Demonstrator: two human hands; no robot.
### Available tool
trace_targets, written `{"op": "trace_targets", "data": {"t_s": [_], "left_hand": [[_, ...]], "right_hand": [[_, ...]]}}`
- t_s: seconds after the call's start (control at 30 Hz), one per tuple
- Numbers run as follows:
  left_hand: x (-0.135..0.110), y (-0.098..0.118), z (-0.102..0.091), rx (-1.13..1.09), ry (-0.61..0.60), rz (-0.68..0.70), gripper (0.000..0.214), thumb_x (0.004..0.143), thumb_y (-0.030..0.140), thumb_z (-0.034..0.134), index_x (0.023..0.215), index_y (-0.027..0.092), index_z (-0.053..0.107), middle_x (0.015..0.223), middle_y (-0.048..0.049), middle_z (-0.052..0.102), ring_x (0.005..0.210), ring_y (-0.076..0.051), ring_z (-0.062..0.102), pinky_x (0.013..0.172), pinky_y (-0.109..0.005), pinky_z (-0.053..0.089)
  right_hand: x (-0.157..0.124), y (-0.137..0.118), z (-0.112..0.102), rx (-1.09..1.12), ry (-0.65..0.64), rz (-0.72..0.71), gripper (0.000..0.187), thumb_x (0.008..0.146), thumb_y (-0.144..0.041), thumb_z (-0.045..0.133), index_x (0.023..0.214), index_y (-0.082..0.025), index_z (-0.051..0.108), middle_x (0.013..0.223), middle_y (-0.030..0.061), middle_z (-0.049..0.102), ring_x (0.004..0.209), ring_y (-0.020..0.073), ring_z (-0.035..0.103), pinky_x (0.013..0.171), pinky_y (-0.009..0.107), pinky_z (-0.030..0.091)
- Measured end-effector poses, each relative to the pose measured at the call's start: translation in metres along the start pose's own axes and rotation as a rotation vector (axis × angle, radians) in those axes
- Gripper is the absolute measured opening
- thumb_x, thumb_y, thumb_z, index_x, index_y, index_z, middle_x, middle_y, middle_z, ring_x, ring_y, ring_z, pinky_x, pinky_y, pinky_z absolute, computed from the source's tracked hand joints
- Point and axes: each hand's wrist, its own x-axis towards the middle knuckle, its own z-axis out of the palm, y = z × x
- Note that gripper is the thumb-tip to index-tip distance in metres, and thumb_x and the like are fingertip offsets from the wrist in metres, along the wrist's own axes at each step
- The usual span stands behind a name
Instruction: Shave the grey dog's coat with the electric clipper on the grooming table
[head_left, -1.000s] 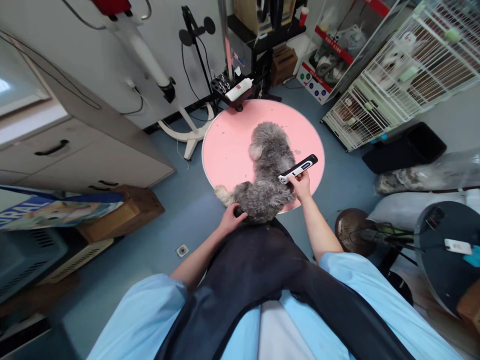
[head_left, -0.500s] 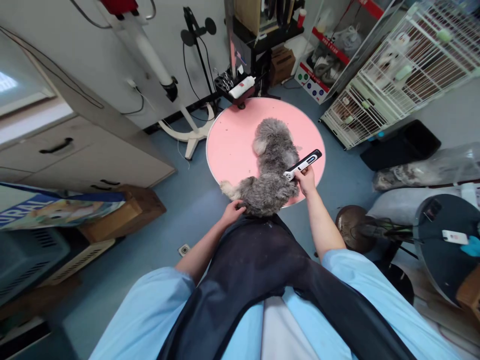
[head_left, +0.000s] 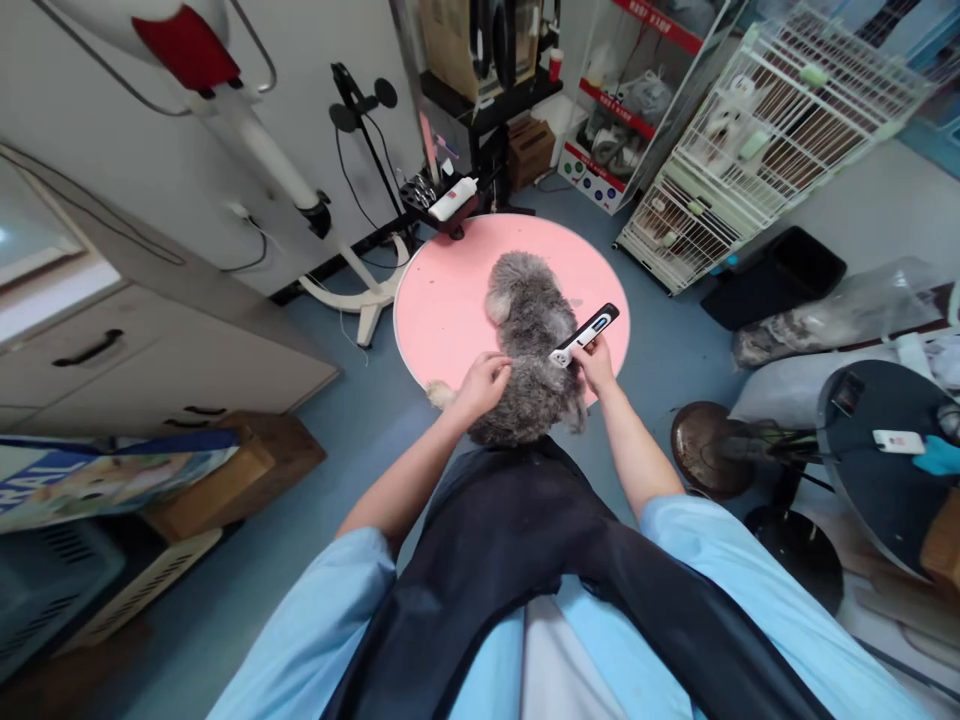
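Note:
A curly grey dog (head_left: 529, 310) lies on the round pink table (head_left: 442, 300), its rear end at the edge nearest my apron and a pale paw (head_left: 441, 394) sticking out at the left. My right hand (head_left: 598, 364) grips a black-and-white hair clipper (head_left: 589, 332). The clipper slants up to the right, its lower end against or just over the fur on the dog's right side. Over the left of the dog's back, my left hand (head_left: 484, 386) has its thumb and fingers drawn together at the coat. What lies between those fingertips is too small to tell.
A tool tray (head_left: 439, 205) with scissors and a white bottle (head_left: 453, 199) adjoins the table's far left edge. Behind it stands a white stand dryer (head_left: 262, 150). White cages (head_left: 739, 140) holding animals are at far right; a round dark stool (head_left: 862, 460) stands at right.
My left hand has risen from the dog's rear left leg to its back. My right hand keeps the clipper at the dog's side. The view has shifted slightly.

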Motion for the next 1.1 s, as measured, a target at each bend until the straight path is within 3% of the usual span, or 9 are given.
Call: {"op": "trace_targets", "data": {"t_s": [0.17,0.23,0.3,0.4,0.53,0.8,0.9,1.03,1.1], "left_hand": [[0.048,0.022,0.036,0.015,-0.18,0.013,0.033,0.095,0.023,0.047,0.111,0.015,0.075,0.122,-0.0104,0.069,0.121,-0.021,0.059,0.114,-0.036,0.043],[0.064,0.025,0.045,0.049,-0.216,-0.015,0.031,0.094,0.025,0.051,0.112,0.013,0.074,0.12,-0.0121,0.07,0.12,-0.022,0.058,0.112,-0.036,0.042],[0.08,0.026,0.051,0.099,-0.231,-0.049,0.03,0.093,0.029,0.056,0.112,0.012,0.073,0.116,-0.0134,0.07,0.119,-0.023,0.058,0.11,-0.036,0.042],[0.102,0.026,0.056,0.179,-0.236,-0.128,0.032,0.092,0.038,0.061,0.108,0.013,0.071,0.113,-0.0138,0.068,0.114,-0.025,0.058,0.104,-0.035,0.043],[0.118,0.024,0.06,0.283,-0.27,-0.265,0.039,0.086,0.043,0.069,0.111,0.012,0.064,0.114,-0.0146,0.064,0.109,-0.026,0.06,0.096,-0.034,0.045],[0.119,0.025,0.059,0.312,-0.281,-0.305,0.036,0.091,0.045,0.065,0.11,0.014,0.06,0.116,-0.015,0.061,0.112,-0.026,0.06,0.094,-0.032,0.043],[0.121,0.022,0.057,0.29,-0.312,-0.31,0.042,0.087,0.049,0.068,0.108,0.014,0.059,0.114,-0.0153,0.061,0.109,-0.027,0.06,0.093,-0.032,0.044],[0.121,0.021,0.056,0.28,-0.341,-0.289,0.054,0.078,0.056,0.076,0.107,0.013,0.058,0.113,-0.0156,0.062,0.106,-0.027,0.06,0.09,-0.032,0.044],[0.118,0.023,0.057,0.294,-0.312,-0.301,0.053,0.079,0.054,0.076,0.107,0.014,0.058,0.114,-0.0151,0.062,0.105,-0.027,0.061,0.089,-0.032,0.044]], "right_hand": [[-0.056,0.003,0.002,0.05,-0.158,0.051,0.052,0.064,-0.043,0.084,0.101,-0.026,0.051,0.104,0.0045,0.074,0.092,0.0212,0.071,0.089,0.041,0.06],[-0.06,0.002,-0.002,0.072,-0.208,0.068,0.055,0.062,-0.043,0.086,0.102,-0.026,0.053,0.106,0.0049,0.075,0.094,0.0223,0.072,0.09,0.042,0.06],[-0.045,0.001,-0.008,0.097,-0.142,0.043,0.055,0.062,-0.042,0.086,0.102,-0.026,0.052,0.103,0.0035,0.075,0.093,0.0216,0.072,0.091,0.042,0.06],[-0.007,0.004,-0.012,0.16,0.069,-0.031,0.051,0.064,-0.039,0.084,0.1,-0.027,0.049,0.097,-0.0004,0.073,0.09,0.0187,0.071,0.094,0.041,0.059],[0.013,0.01,-0.003,0.183,-0.047,0.017,0.053,0.063,-0.038,0.086,0.101,-0.027,0.051,0.101,0.0014,0.074,0.093,0.0203,0.071,0.095,0.042,0.059],[-0.063,-0.003,0.012,0.173,-0.188,0.1,0.06,0.062,-0.05,0.089,0.106,-0.027,0.054,0.107,0.0046,0.075,0.096,0.0234,0.073,0.093,0.043,0.06],[-0.076,-0.005,0.011,0.146,-0.237,0.141,0.06,0.062,-0.049,0.089,0.106,-0.027,0.055,0.106,0.0048,0.076,0.095,0.0242,0.074,0.092,0.045,0.061],[-0.045,-0.003,0.01,0.13,0.048,0.062,0.056,0.065,-0.046,0.086,0.104,-0.027,0.051,0.109,0.0049,0.073,0.1,0.0225,0.072,0.101,0.044,0.057],[-0.026,-0.001,0.013,0.113,0.115,0.043,0.055,0.064,-0.044,0.086,0.103,-0.026,0.05,0.107,0.0044,0.072,0.099,0.0219,0.071,0.103,0.045,0.056]]}}
